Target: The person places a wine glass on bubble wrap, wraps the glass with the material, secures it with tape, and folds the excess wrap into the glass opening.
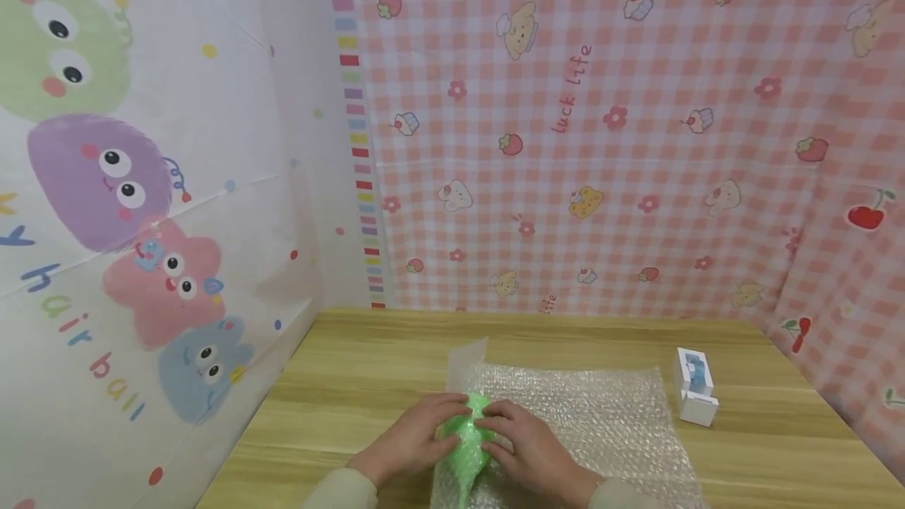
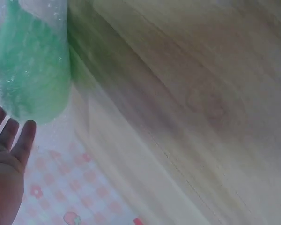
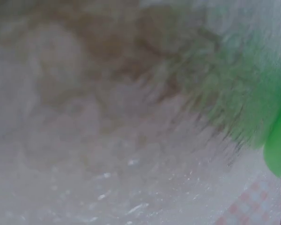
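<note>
A bright green thing with a wide rounded body and a narrow stem lies on a sheet of bubble wrap, its stem toward the near edge. Clear wrap covers its left side; in the right wrist view its smooth green end shows bare. My left hand rests against the left side, and the left wrist view shows its fingers fairly straight at the wrapped rounded end. From the right, my right hand reaches over, spread fingertips touching the green body.
A white holder with a blue part inside stands at the right of the wooden table. Bubble wrap spreads right of the hands, one corner raised at the back. A pink checked cloth hangs behind, a white cartoon-print one at left.
</note>
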Demonstrator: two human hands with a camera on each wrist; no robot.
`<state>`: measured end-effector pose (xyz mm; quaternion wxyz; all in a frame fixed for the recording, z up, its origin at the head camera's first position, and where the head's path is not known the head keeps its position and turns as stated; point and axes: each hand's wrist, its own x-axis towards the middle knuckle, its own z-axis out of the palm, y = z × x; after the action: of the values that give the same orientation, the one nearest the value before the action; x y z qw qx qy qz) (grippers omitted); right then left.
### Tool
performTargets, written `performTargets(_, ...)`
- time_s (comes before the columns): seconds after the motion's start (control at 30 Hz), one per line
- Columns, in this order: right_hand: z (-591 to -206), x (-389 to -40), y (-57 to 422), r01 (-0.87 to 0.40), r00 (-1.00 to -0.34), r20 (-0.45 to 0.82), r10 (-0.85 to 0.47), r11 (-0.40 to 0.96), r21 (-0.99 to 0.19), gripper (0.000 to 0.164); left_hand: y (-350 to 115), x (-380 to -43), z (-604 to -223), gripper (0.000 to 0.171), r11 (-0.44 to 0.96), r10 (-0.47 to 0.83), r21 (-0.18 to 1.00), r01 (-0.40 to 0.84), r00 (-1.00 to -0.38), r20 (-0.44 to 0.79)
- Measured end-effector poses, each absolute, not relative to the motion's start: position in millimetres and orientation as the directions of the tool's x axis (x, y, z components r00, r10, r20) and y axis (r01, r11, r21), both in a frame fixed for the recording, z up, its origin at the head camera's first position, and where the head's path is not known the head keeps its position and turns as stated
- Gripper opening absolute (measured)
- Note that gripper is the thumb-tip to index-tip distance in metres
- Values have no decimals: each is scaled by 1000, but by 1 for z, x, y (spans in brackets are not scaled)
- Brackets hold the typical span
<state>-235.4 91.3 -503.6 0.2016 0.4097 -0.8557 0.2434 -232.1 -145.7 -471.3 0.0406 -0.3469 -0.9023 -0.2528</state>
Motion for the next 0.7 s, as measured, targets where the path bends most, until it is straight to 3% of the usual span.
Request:
performTargets(0.43, -502, -239, 102, -760, -649, 548, -528, 471, -447, 15, -134, -234, -474, 28, 627, 644, 329, 706, -708, 291)
performTargets(0.7, -508, -233, 96, -717, -697, 527, -487, 480, -504, 24, -131, -235, -478, 29, 621, 629, 334, 709, -705, 328)
